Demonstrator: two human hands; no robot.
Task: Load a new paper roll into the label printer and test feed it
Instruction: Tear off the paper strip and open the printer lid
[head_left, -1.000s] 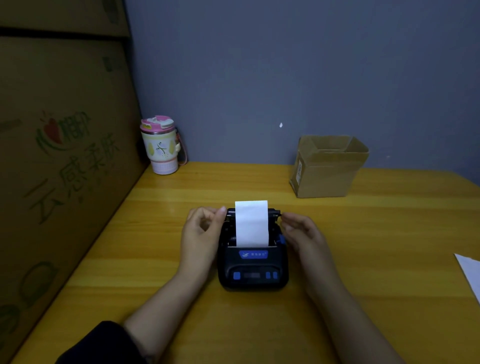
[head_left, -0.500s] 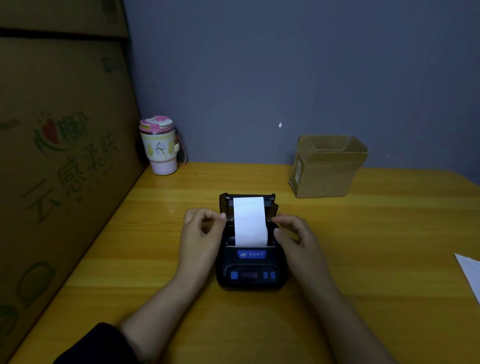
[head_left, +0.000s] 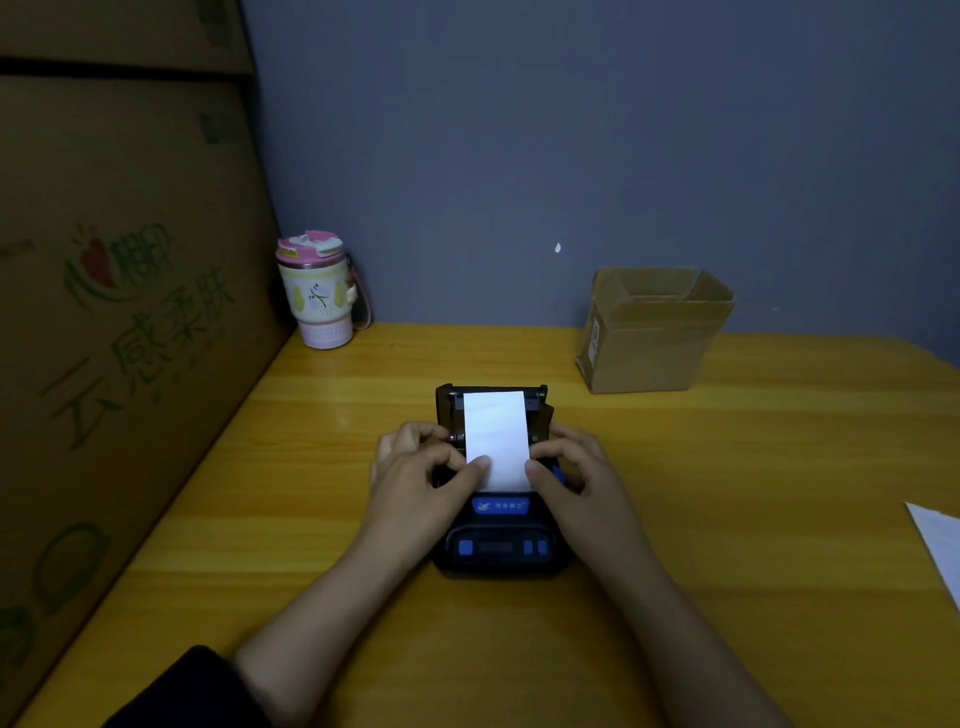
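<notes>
printer (head_left: 501, 540) black plastic, boxy; flat white paper strip (head_left: 496, 441)

The table (head_left: 727, 467) is yellow wood with a visible grain and a glossy varnish that catches light in pale streaks, and on it the label printer (head_left: 498, 540) looks like black plastic with a slight sheen, blue plastic buttons and a smooth, matt white paper strip (head_left: 496, 441) over its open lid. Near the far edge stands a small box (head_left: 649, 343) of plain matt brown cardboard, and at the far left corner a tumbler (head_left: 317, 296) with a smooth glossy body and pink plastic lid. A large printed cardboard carton (head_left: 114, 338) along the left edge is dull and matt; a sheet of white paper (head_left: 940, 545) lies at the right edge.
</notes>
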